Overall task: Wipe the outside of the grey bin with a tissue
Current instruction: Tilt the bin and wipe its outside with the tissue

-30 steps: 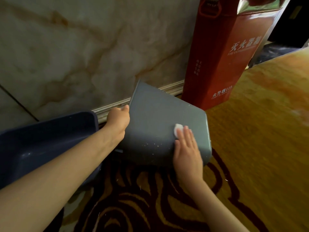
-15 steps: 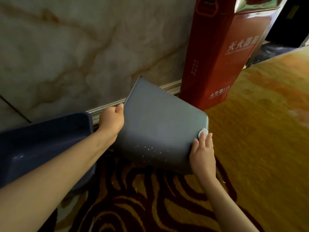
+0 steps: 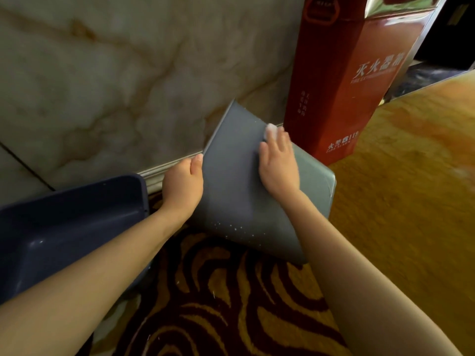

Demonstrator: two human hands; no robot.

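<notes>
The grey bin (image 3: 236,201) lies tipped on its side on the carpet, one broad outer face turned up, with pale specks near its lower edge. My left hand (image 3: 183,185) grips the bin's left rim, thumb over the edge. My right hand (image 3: 279,163) lies flat on the upper face, pressing a small white tissue (image 3: 271,129) under its fingertips near the bin's far edge. Most of the tissue is hidden beneath the fingers.
A dark blue bin (image 3: 69,227) sits at the left, touching my left forearm. A tall red fire-extinguisher box (image 3: 344,80) stands just behind the grey bin. A marble wall (image 3: 115,86) with a skirting runs behind. Patterned brown-and-gold carpet (image 3: 231,304) covers the floor.
My right hand slid the tissue from the middle of the face to the bin's right corner, then up to its far edge. The left hand kept its grip on the rim.
</notes>
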